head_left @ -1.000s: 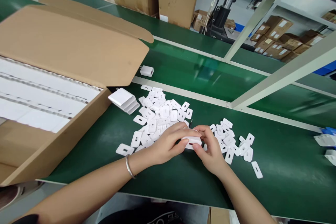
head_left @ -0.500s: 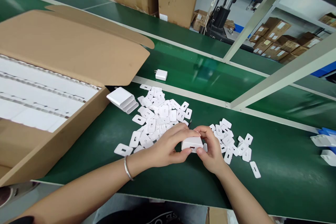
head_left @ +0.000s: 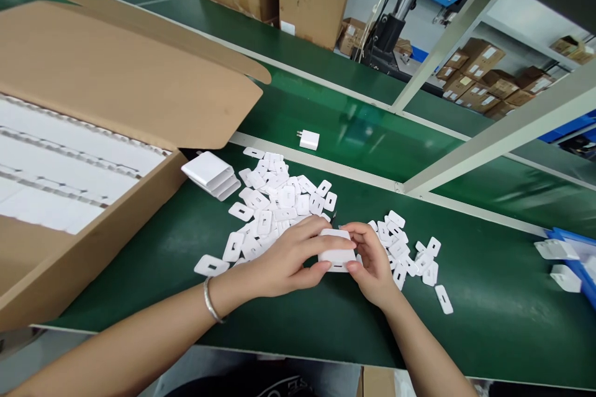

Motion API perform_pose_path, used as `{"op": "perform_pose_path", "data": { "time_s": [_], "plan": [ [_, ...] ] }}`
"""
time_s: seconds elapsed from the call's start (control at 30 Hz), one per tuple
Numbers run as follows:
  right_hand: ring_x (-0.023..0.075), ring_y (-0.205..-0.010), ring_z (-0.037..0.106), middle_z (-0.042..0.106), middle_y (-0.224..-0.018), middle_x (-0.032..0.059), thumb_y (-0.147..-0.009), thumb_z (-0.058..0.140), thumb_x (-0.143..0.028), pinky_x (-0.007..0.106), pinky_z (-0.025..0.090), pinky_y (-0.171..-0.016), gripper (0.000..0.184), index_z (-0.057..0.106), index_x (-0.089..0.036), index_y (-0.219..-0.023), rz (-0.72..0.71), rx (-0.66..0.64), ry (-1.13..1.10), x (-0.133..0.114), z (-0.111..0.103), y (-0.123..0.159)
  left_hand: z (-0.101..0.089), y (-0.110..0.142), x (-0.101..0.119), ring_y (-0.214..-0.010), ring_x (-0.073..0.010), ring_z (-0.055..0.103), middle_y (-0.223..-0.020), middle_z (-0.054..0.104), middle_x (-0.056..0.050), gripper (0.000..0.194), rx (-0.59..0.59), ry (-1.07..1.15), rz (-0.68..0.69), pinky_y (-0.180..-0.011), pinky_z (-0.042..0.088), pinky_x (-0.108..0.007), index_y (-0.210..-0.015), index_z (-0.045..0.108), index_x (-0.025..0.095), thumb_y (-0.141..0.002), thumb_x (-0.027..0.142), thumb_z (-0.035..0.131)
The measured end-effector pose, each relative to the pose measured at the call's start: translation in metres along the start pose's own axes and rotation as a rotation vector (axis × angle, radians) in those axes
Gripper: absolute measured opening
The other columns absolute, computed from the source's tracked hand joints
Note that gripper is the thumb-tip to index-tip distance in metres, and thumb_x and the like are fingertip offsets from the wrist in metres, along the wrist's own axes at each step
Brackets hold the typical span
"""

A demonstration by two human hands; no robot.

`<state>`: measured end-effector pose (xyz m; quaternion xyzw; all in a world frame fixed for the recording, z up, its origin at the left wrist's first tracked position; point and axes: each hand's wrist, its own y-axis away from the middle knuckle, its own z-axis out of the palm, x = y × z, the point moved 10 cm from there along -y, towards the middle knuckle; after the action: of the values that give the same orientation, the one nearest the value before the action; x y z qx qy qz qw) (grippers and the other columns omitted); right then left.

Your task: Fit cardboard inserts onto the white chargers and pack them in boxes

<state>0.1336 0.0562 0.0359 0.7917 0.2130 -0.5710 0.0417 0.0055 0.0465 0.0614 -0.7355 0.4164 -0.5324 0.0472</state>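
Note:
A white charger body (head_left: 337,255) is gripped between my two hands, with a slotted end facing me. My left hand (head_left: 298,254) lays its fingers over the top, thumb at the near left edge. From the right side, my right hand (head_left: 370,263) pinches it, thumb at the near right corner. Behind my left hand spreads a heap of white slotted face plates (head_left: 285,196). A smaller group of similar plates (head_left: 398,248) lies beyond my right hand. The charger's far side is hidden by my fingers.
An open carton (head_left: 125,198) with rows of white pieces stands at left, beside stacked white casings (head_left: 212,175). A white plug charger (head_left: 308,139) sits on the green belt (head_left: 367,136) behind a metal rail. A blue tray (head_left: 577,260) with white pieces is at right.
The plug charger on the belt has shifted right. The charger in my hands is tipped differently, and its near end now shows a thin slot. My view has moved slightly.

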Motion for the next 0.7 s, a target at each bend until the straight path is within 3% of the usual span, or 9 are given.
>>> {"op": "perform_pose_path", "data": {
  "time_s": [0.1,0.2,0.33,0.4,0.5,0.57,0.7],
  "plan": [
    [0.0259,-0.091,0.066,0.067,-0.106,0.0079,-0.093,0.052,-0.080,0.042,0.056,-0.080,0.064,0.056,-0.028,-0.130,-0.001,0.004,-0.006,-0.002,-0.002,-0.001,-0.005,0.001,0.001,-0.090,-0.0214,0.055,-0.102,0.061,-0.007,0.036,0.070,-0.016,0.026,-0.081,0.048,-0.036,-0.134,0.064,0.027,-0.110,0.041,0.042],
    [0.0259,-0.091,0.063,0.067,-0.108,0.0093,-0.099,0.038,-0.078,0.043,0.056,-0.080,0.063,0.058,-0.027,-0.131,0.004,0.099,0.018,0.000,-0.022,-0.006,-0.008,0.005,-0.014,-0.095,-0.0220,0.061,-0.112,0.066,-0.008,0.035,0.132,0.101,-0.086,-0.082,0.051,-0.036,-0.139,0.058,0.026,-0.108,0.041,0.049],
    [0.0265,-0.097,0.061,0.064,-0.109,0.0091,-0.100,0.058,-0.053,0.044,0.054,-0.085,0.031,0.067,-0.025,-0.112,0.156,0.432,0.382,0.020,-0.092,-0.004,-0.007,0.012,-0.044,-0.099,-0.0212,0.069,-0.134,0.061,-0.013,0.044,0.235,0.434,-0.317,-0.086,0.058,-0.036,-0.147,0.045,0.027,-0.106,0.040,0.055],
    [0.0304,-0.107,0.058,0.059,-0.117,0.0118,-0.094,0.062,-0.048,0.049,0.052,-0.091,0.031,0.069,-0.024,-0.113,0.238,0.533,0.621,0.031,-0.126,0.002,-0.008,0.012,-0.049,-0.104,-0.0208,0.070,-0.141,0.057,-0.014,0.047,0.296,0.571,-0.324,-0.093,0.058,-0.039,-0.146,0.041,0.028,-0.105,0.039,0.060],
    [0.0354,-0.117,0.055,0.052,-0.126,0.0144,-0.087,0.066,-0.048,0.055,0.049,-0.098,0.045,0.070,-0.024,-0.124,0.442,0.521,0.755,0.062,-0.161,0.010,-0.008,0.009,-0.050,-0.112,-0.0211,0.068,-0.147,0.052,-0.014,0.053,0.339,0.645,-0.306,-0.097,0.057,-0.039,-0.143,0.041,0.029,-0.099,0.037,0.069],
    [0.0336,-0.112,0.058,0.052,-0.125,0.0136,-0.083,0.067,-0.050,0.053,0.050,-0.097,0.049,0.071,-0.024,-0.124,0.547,0.473,0.735,0.081,-0.170,0.013,-0.008,0.007,-0.054,-0.113,-0.0204,0.068,-0.148,0.049,-0.013,0.059,0.346,0.667,-0.311,-0.097,0.058,-0.039,-0.143,0.040,0.031,-0.095,0.037,0.074],
    [0.0274,-0.093,0.060,0.056,-0.115,0.0122,-0.081,0.061,-0.051,0.049,0.052,-0.091,0.045,0.075,-0.021,-0.111,0.542,0.449,0.708,0.088,-0.172,0.007,-0.022,0.009,-0.068,-0.111,-0.0186,0.064,-0.133,0.048,-0.007,0.080,0.443,0.620,-0.356,-0.100,0.058,-0.040,-0.148,0.034,0.034,-0.085,0.037,0.083]
  ]
}}
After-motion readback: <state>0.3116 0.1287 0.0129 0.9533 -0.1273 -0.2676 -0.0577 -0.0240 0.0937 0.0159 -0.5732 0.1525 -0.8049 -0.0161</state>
